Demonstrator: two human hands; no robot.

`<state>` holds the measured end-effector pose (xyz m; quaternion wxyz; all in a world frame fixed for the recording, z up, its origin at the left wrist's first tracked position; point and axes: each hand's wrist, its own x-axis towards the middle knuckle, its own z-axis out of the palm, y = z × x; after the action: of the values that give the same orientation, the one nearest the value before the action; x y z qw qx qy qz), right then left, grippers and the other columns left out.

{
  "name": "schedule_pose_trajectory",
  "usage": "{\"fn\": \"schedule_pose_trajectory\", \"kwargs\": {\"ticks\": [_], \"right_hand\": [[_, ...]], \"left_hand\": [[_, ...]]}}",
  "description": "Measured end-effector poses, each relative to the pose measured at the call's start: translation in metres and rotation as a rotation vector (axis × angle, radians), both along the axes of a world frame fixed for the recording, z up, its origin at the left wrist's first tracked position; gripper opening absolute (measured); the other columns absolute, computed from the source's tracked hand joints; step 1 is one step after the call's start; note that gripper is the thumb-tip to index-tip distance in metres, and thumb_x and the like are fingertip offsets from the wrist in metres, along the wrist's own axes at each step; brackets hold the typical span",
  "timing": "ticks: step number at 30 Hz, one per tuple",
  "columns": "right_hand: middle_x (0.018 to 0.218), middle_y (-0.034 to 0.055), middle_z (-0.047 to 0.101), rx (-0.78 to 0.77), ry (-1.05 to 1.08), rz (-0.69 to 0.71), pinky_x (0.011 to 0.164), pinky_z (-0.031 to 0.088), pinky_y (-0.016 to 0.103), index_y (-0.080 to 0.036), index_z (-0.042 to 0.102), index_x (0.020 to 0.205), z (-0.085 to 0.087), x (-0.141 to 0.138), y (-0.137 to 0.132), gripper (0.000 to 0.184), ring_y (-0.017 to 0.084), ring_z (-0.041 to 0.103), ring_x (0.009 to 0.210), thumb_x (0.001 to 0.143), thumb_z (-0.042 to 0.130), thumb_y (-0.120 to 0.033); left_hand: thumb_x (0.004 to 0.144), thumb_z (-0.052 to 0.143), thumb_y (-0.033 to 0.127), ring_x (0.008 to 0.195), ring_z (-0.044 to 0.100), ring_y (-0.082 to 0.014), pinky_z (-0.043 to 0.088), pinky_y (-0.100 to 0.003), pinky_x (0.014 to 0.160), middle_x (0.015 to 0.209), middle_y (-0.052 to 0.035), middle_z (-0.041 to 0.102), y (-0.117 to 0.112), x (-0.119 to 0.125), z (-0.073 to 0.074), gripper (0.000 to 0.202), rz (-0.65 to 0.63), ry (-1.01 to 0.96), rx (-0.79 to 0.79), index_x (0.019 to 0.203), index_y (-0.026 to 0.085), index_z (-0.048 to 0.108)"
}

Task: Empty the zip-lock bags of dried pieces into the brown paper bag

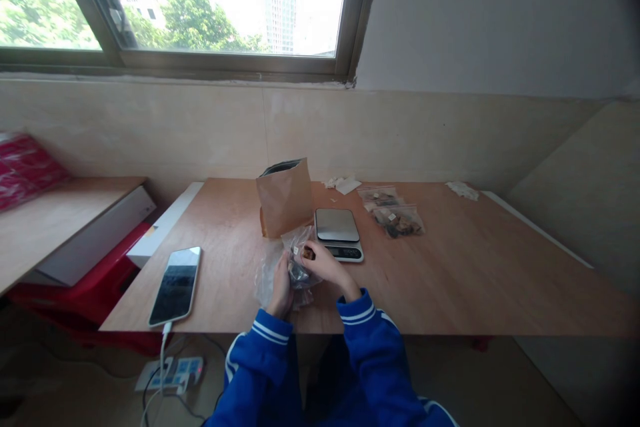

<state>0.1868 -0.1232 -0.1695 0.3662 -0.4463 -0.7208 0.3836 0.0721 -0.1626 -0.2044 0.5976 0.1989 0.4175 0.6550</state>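
Note:
My left hand is closed on the side of a clear plastic zip bag, which has dark contents and a small white label. At the mouth of this bag my right hand pinches a small brown lump, too small to name. More clear plastic bags lie under and beside my left hand. Just behind my hands stands an open brown paper pouch with a dark lining. A kitchen scale with a bare metal plate sits next to the pouch, its display partly behind my right hand.
Filled zip bags lie right of the scale. Crumpled white paper is at the back, with another piece farther right. A phone with a charging cable lies at the table's left edge. A power strip is below.

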Motion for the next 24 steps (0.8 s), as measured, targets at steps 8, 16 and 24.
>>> {"fn": "schedule_pose_trajectory", "kwargs": {"ticks": [8, 16, 24], "right_hand": [[0.081, 0.0016, 0.066, 0.074, 0.063, 0.087, 0.076, 0.052, 0.031, -0.020, 0.068, 0.082, 0.000, -0.010, 0.002, 0.018, 0.019, 0.062, 0.078, 0.076, 0.072, -0.036], [0.072, -0.0019, 0.060, 0.040, 0.222, -0.177, 0.062, 0.047, 0.026, -0.020, 0.058, 0.084, 0.002, -0.018, -0.008, 0.021, 0.016, 0.056, 0.065, 0.079, 0.059, -0.040], [0.087, 0.0024, 0.068, 0.152, 0.202, -0.128, 0.078, 0.049, 0.029, -0.020, 0.066, 0.089, 0.027, -0.006, -0.017, 0.020, 0.018, 0.063, 0.082, 0.086, 0.055, -0.037]], "left_hand": [[0.088, 0.058, 0.035, 0.099, 0.069, -0.0209, 0.052, -0.033, 0.092, 0.104, -0.0080, 0.074, 0.001, 0.000, -0.001, 0.023, 0.013, -0.005, 0.016, 0.099, 0.019, 0.069], [0.093, 0.047, 0.041, 0.088, 0.072, -0.0213, 0.058, -0.033, 0.081, 0.097, -0.0066, 0.076, 0.001, -0.007, 0.008, 0.032, -0.071, -0.219, -0.112, 0.106, 0.022, 0.070], [0.095, 0.044, 0.038, 0.074, 0.072, -0.0175, 0.058, -0.030, 0.074, 0.086, -0.0086, 0.076, 0.001, -0.009, 0.009, 0.037, -0.067, -0.334, -0.123, 0.098, 0.013, 0.071]]}}
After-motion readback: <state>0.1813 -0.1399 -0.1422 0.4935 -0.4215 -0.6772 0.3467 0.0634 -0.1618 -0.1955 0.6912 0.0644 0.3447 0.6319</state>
